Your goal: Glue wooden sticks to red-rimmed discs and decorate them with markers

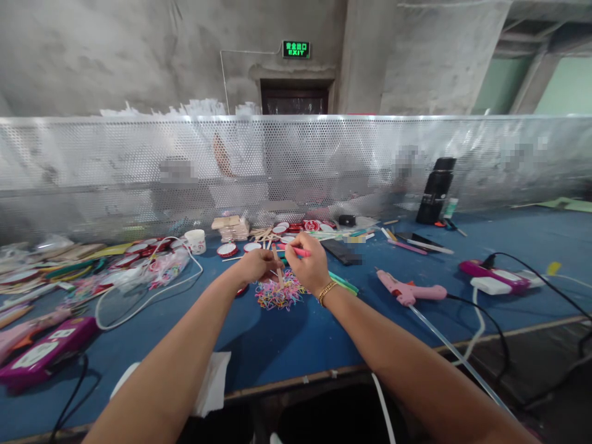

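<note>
Apparently, the work was somewhere in its middle, for both hands were already busy above the blue tabletop [319, 345]. The left hand [256, 266] was pinching a flat, pale wooden stick [279, 275] between the thumb and fingers, and this stick stood tilted just over a loose heap of small, thin, many-coloured bands [280, 297]. The right hand [311, 265] was closed around a slim pinkish-red pen [301, 251], whose far end was at the upper part of the stick; whether it touched the wood, I could not tell. So the stick and the pen were taken up, but I could not see any finished mark on the wood. The bands lay in their heap and, as far as I could judge, none was joined to the stick. Behind the hands, more loose pale wooden sticks [263, 235] were lying near some round red-and-white tins [226, 250], and I supposed that these were left untouched. As for writing, only the green lit sign [296, 49] on the wall could be read: "EXIT", under the Chinese characters 安全出口. The print on the white cup [195, 242] and the small mark on the tall black bottle [436, 192] were too little for me.
</note>
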The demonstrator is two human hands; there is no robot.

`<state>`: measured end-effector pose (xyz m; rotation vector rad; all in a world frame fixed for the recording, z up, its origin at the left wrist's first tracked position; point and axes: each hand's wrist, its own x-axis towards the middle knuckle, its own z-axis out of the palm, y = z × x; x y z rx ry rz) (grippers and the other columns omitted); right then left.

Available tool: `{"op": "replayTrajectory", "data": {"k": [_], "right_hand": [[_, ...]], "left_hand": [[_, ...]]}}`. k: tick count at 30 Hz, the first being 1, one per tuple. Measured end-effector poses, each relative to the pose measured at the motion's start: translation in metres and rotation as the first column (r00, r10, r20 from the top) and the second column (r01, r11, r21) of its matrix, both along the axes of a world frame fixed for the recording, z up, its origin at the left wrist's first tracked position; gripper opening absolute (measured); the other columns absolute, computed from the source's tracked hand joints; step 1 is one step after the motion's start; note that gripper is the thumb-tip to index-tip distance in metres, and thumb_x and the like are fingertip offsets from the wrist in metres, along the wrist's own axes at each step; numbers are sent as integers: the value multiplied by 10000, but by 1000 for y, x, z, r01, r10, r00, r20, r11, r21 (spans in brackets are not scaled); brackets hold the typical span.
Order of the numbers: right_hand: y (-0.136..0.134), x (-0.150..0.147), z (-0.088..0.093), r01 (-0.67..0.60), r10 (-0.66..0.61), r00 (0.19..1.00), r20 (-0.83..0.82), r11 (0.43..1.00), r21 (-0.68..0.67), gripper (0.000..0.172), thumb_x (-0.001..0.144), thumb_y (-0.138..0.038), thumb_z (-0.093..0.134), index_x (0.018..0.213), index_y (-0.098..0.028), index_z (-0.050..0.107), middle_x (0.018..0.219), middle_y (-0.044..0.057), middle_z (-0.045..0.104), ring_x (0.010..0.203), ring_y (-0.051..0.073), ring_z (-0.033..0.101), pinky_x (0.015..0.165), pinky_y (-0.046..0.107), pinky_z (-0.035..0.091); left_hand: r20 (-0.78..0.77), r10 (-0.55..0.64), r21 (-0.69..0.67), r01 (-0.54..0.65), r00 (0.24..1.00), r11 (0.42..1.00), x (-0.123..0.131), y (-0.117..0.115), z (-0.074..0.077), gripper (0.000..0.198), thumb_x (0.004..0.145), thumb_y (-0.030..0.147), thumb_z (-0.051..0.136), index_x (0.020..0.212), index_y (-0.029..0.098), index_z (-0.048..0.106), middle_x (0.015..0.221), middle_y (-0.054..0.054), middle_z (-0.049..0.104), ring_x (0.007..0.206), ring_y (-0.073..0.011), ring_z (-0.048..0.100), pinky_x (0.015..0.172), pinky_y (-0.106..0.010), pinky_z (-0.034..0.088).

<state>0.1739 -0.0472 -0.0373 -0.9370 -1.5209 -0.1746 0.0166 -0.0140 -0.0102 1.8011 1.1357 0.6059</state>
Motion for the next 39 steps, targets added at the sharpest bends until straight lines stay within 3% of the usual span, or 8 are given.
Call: {"op": "replayTrajectory", "data": {"k": [5, 10, 18, 39], "right_hand": [[-2, 1, 3, -49, 49, 999, -15, 999, -11, 75, 853, -220, 510, 804, -218, 567, 737, 10, 621, 725, 169, 569, 729, 302, 424], [-1, 2, 3, -140, 140, 990, -12, 990, -9, 155, 880, -219, 491, 964, -231, 621, 926, 32, 685, 868, 182, 619, 820, 324, 449], [1, 1, -1, -100, 95, 991, -93, 994, -46, 25, 807, -205, 525, 789, -212, 540, 737, 5, 599, 714, 159, 558, 697, 291, 436], [1, 1, -2, -62, 61, 998, -32, 997, -47, 77, 818, -209, 514, 741, -213, 509, 714, 3, 576, 714, 162, 527, 702, 294, 411]], "left_hand": [[17, 23, 22, -23, 1000, 999, 1, -4, 3, 335, 667, 468, 714, 768, 162, 621, 736, -42, 688, 607, -118, 599, 546, -218, 363], [25, -6, -8, 6, 1000, 1000, 1, -8, 6, 319, 704, 463, 690, 801, 164, 633, 757, -39, 698, 542, -84, 544, 474, -192, 268], [63, -23, -111, 30, 998, 993, 1, -4, 2, 365, 697, 467, 718, 857, 154, 619, 789, -67, 703, 606, -122, 634, 546, -218, 415], [49, -30, -84, 34, 998, 996, 2, -8, 4, 413, 676, 502, 731, 852, 147, 613, 834, -86, 717, 615, -137, 657, 539, -230, 453]]}}
